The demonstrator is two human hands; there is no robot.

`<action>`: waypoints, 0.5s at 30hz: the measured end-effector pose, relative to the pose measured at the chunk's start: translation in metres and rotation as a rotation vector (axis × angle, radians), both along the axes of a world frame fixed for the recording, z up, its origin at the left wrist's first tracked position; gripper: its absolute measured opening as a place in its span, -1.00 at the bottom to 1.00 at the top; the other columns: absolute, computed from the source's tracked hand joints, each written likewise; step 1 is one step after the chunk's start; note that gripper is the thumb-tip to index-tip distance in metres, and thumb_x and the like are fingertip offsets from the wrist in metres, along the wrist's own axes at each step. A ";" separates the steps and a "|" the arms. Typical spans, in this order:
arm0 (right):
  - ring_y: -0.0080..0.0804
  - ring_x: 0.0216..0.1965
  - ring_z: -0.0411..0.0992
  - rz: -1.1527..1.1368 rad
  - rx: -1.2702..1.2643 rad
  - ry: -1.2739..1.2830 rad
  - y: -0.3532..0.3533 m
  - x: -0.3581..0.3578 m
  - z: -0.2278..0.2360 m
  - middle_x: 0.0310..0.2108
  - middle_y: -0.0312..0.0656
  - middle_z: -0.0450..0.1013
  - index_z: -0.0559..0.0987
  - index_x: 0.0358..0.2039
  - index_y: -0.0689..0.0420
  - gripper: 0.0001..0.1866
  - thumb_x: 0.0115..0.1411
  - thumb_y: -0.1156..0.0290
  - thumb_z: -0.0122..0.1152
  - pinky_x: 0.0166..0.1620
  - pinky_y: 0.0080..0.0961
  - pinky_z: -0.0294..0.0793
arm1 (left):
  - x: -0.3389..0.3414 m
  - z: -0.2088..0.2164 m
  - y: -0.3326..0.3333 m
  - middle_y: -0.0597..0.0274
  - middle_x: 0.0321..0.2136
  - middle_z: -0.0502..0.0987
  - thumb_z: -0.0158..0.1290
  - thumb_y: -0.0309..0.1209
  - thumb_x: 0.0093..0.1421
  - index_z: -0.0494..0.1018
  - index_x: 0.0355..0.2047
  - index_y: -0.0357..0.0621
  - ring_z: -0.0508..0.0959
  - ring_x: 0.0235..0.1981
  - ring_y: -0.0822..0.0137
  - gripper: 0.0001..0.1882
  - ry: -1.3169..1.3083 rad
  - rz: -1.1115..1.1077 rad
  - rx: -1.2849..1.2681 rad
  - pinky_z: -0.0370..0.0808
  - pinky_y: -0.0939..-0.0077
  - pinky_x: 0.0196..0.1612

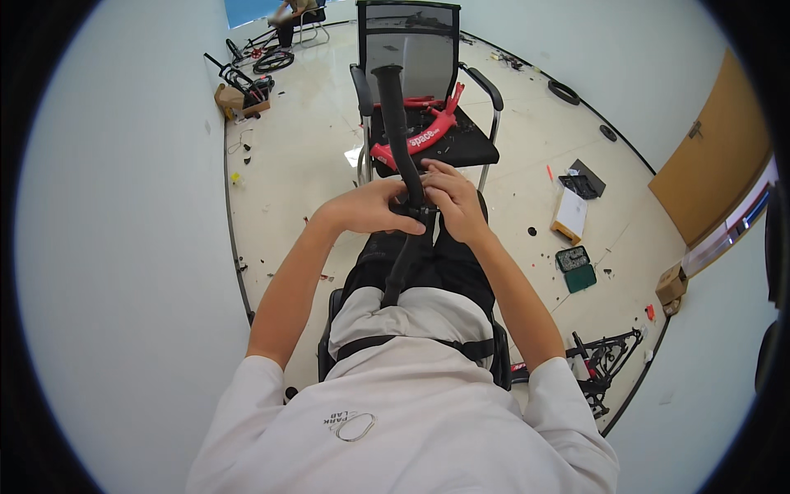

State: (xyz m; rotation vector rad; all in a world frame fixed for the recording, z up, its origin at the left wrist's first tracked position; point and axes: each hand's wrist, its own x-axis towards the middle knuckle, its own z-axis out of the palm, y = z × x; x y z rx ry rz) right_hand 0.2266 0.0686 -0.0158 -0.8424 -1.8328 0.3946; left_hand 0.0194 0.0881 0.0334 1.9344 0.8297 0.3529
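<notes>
Handlebar (403, 156), a dull black, bent tube with a flared far end, rises from the lap between both hands. The left hand (372, 207) curls around its middle; the right hand (457, 200), fingers bent, meets it, exact grip unclear.
</notes>
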 end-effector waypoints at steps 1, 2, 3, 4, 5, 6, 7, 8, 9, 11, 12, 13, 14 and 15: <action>-0.12 0.12 0.41 -0.018 0.050 -0.047 -0.002 0.000 -0.002 -0.14 -0.10 0.57 0.60 -0.33 0.31 -0.79 0.19 0.46 0.05 0.21 -0.29 0.30 | -0.001 0.002 -0.002 0.25 -0.37 0.50 0.37 -0.08 -0.07 0.48 -0.02 -0.21 0.43 -0.41 0.44 -0.33 -0.019 0.001 -0.004 0.37 0.56 -0.32; -0.08 0.17 0.36 -0.038 0.101 -0.094 -0.004 0.000 -0.004 -0.12 -0.10 0.56 0.59 -0.33 0.30 -0.77 0.21 0.41 0.03 0.26 -0.25 0.24 | -0.001 0.002 -0.001 0.25 -0.36 0.50 0.37 -0.08 -0.07 0.48 -0.02 -0.21 0.43 -0.41 0.43 -0.33 -0.011 0.002 -0.005 0.37 0.55 -0.32; -0.05 0.10 0.39 -0.044 0.131 -0.061 -0.006 -0.005 -0.008 -0.12 -0.09 0.53 0.57 -0.28 0.26 -0.76 0.24 0.38 -0.02 0.18 -0.18 0.28 | 0.000 0.002 0.000 0.25 -0.35 0.50 0.38 -0.08 -0.08 0.48 -0.01 -0.21 0.43 -0.40 0.43 -0.32 -0.002 0.002 -0.006 0.37 0.54 -0.31; -0.04 0.06 0.39 -0.075 0.169 -0.102 -0.009 -0.005 -0.008 -0.14 -0.08 0.53 0.56 -0.26 0.25 -0.76 0.25 0.39 -0.04 0.13 -0.16 0.30 | 0.000 0.002 0.002 0.25 -0.35 0.50 0.38 -0.08 -0.08 0.48 -0.01 -0.21 0.43 -0.39 0.42 -0.31 0.004 0.006 -0.003 0.37 0.53 -0.30; -0.03 0.03 0.40 -0.107 0.206 -0.143 -0.013 -0.005 -0.008 -0.17 -0.07 0.52 0.55 -0.23 0.23 -0.76 0.26 0.39 -0.05 0.09 -0.13 0.31 | 0.000 0.002 0.002 0.25 -0.34 0.51 0.38 -0.08 -0.08 0.48 0.00 -0.21 0.44 -0.38 0.42 -0.31 -0.007 -0.014 0.033 0.38 0.52 -0.29; -0.01 0.00 0.41 -0.138 0.243 -0.184 -0.015 -0.005 -0.008 -0.19 -0.07 0.51 0.54 -0.21 0.22 -0.76 0.28 0.39 -0.07 0.05 -0.10 0.33 | 0.002 0.001 0.002 0.24 -0.33 0.51 0.38 -0.08 -0.08 0.48 0.00 -0.20 0.44 -0.37 0.41 -0.31 -0.018 -0.033 0.069 0.38 0.51 -0.28; 0.04 -0.12 0.42 -0.152 0.248 -0.193 -0.012 0.002 -0.021 -0.30 -0.01 0.48 0.52 -0.26 0.20 -0.77 0.31 0.37 -0.09 -0.11 -0.13 0.36 | 0.004 0.002 0.002 0.24 -0.32 0.51 0.38 -0.08 -0.08 0.48 0.01 -0.20 0.45 -0.36 0.41 -0.30 -0.030 -0.059 0.106 0.38 0.51 -0.27; 0.04 -0.16 0.44 -0.205 0.142 -0.227 -0.016 0.000 -0.029 -0.34 0.00 0.49 0.51 -0.30 0.20 -0.76 0.33 0.36 -0.10 -0.15 -0.14 0.37 | 0.004 -0.001 0.003 0.24 -0.32 0.51 0.38 -0.07 -0.08 0.48 0.02 -0.18 0.45 -0.36 0.41 -0.30 -0.010 -0.045 0.147 0.38 0.50 -0.27; 0.04 -0.21 0.46 -0.258 0.035 -0.261 -0.024 -0.002 -0.038 -0.38 0.00 0.49 0.51 -0.34 0.20 -0.74 0.35 0.34 -0.11 -0.19 -0.16 0.39 | 0.003 -0.005 0.005 0.25 -0.31 0.51 0.38 -0.07 -0.08 0.48 0.02 -0.17 0.45 -0.36 0.41 -0.30 0.010 -0.031 0.188 0.39 0.50 -0.27; 0.01 -0.46 0.48 -0.217 -0.147 -0.219 -0.033 -0.008 -0.046 -0.57 -0.03 0.47 0.47 -0.44 0.19 -0.66 0.41 0.29 -0.15 -0.39 -0.21 0.40 | 0.002 -0.014 0.014 0.24 -0.32 0.51 0.38 -0.05 -0.08 0.48 0.03 -0.14 0.46 -0.36 0.42 -0.29 -0.007 -0.012 0.249 0.39 0.50 -0.28; -0.05 -0.58 0.47 -0.202 -0.155 -0.099 -0.041 -0.013 -0.048 -0.66 -0.08 0.45 0.48 -0.44 0.21 -0.64 0.42 0.28 -0.15 -0.46 -0.24 0.41 | 0.001 -0.023 0.021 0.23 -0.34 0.51 0.38 -0.03 -0.08 0.49 0.03 -0.13 0.46 -0.37 0.42 -0.29 -0.042 -0.008 0.262 0.39 0.50 -0.29; -0.12 -0.62 0.48 -0.195 -0.241 -0.042 -0.048 -0.016 -0.044 -0.68 -0.09 0.45 0.48 -0.44 0.23 -0.63 0.41 0.26 -0.12 -0.48 -0.27 0.41 | -0.001 -0.031 0.023 0.23 -0.36 0.51 0.38 -0.02 -0.09 0.49 0.03 -0.12 0.46 -0.39 0.43 -0.28 -0.075 -0.002 0.266 0.39 0.50 -0.30; -0.19 -0.65 0.49 -0.192 -0.336 0.020 -0.058 -0.019 -0.043 -0.69 -0.10 0.45 0.48 -0.44 0.25 -0.63 0.40 0.24 -0.09 -0.50 -0.30 0.41 | -0.001 -0.024 0.016 0.24 -0.39 0.50 0.38 -0.01 -0.08 0.49 0.03 -0.12 0.47 -0.41 0.43 -0.28 -0.030 0.012 0.193 0.39 0.51 -0.32; -0.24 -0.66 0.49 -0.164 -0.447 0.052 -0.071 -0.020 -0.042 -0.70 -0.12 0.45 0.48 -0.42 0.27 -0.65 0.39 0.25 -0.06 -0.50 -0.33 0.42 | 0.000 -0.013 0.010 0.25 -0.42 0.49 0.38 -0.01 -0.08 0.49 0.04 -0.13 0.47 -0.44 0.44 -0.28 0.016 0.025 0.120 0.39 0.51 -0.35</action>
